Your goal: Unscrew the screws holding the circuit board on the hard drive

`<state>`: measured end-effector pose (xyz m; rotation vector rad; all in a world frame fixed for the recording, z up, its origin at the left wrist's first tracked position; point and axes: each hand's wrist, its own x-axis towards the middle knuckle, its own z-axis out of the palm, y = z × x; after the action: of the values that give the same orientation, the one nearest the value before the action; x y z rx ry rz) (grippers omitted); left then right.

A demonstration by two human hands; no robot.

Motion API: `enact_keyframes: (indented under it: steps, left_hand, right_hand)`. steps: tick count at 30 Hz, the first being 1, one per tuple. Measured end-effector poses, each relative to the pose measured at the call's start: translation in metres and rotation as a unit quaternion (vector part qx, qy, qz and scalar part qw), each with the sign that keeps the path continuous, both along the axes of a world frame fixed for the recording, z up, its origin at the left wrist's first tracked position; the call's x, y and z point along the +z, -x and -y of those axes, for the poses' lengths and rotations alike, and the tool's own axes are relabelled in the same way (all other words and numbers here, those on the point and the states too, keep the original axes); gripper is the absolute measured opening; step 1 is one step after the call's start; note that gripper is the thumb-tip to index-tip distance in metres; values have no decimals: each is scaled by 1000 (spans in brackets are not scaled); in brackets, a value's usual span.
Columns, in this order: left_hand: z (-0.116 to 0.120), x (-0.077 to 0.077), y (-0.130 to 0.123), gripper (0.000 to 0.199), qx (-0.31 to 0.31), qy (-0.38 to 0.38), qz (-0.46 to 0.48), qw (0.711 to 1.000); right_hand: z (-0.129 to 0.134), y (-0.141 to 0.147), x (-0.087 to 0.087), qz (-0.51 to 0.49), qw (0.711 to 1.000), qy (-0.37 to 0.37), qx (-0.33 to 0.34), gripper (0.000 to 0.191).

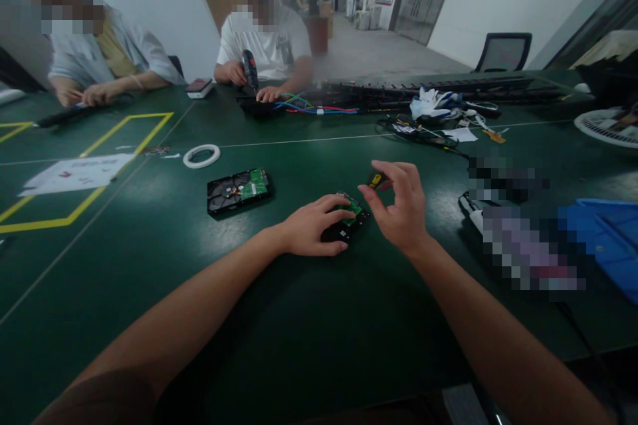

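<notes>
My left hand [316, 229] lies over a hard drive [343, 231], its fingers across the top and the thumb along the near edge. The drive's green circuit board faces up, partly hidden by the fingers. Just right of it, my right hand [399, 206] is raised with thumb and fingertips closed on a small black-and-yellow screwdriver [375, 180]. Its tip is too small to make out, so contact with the drive is unclear. A second hard drive [238, 191] rests to the left, board side up, touched by neither hand.
A white tape roll [201, 156] and a paper sheet [77, 172] lie left on the green table [279, 319]. Across it, one person holds a power drill [250, 70] near colored wires [319, 110]; another works at far left. Gloves [433, 104], cables and a blue bin [605, 232] are right.
</notes>
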<state>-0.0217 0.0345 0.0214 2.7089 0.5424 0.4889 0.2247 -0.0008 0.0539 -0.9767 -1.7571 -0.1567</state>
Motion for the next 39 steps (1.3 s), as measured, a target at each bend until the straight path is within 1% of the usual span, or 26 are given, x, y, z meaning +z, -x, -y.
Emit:
enact_keyframes:
  steps: [2, 8, 11, 13, 16, 19, 24, 28, 31, 39]
  left_hand:
    - [0, 0, 0, 68, 0, 0, -2, 1000]
    - [-1, 0, 0, 67, -4, -4, 0, 1000]
    - [-1, 0, 0, 68, -5, -5, 1, 1000]
    - [-1, -1, 0, 68, -7, -6, 2, 1000]
    - [-1, 0, 0, 68, -6, -8, 3, 1000]
    - [0, 1, -1, 68, -7, -7, 3, 1000]
    - [0, 2, -1, 67, -5, -7, 7, 1000]
    - [0, 2, -1, 67, -5, -5, 2, 1000]
    - [1, 2, -1, 67, -5, -4, 6, 1000]
    - [0, 2, -1, 66, -5, 1, 7, 1000]
  right_hand:
    - [-1, 0, 0, 5, 1000, 2, 1, 52]
    - [-2, -1, -7, 8, 999, 34, 39, 62]
    - [-1, 0, -5, 8, 998, 33, 49, 61]
    - [1, 1, -2, 10, 999, 24, 42, 57]
    - [2, 1, 2, 0, 1000, 8, 14, 51]
    - [1, 1, 2, 2, 1000, 8, 18, 48]
    - [1, 0, -1, 8, 999, 15, 38, 50]
    - [1, 1, -1, 8, 999, 11, 38, 50]
    - [1, 0, -1, 11, 999, 13, 43, 54]
    - [1, -2, -6, 17, 998, 46, 25, 58]
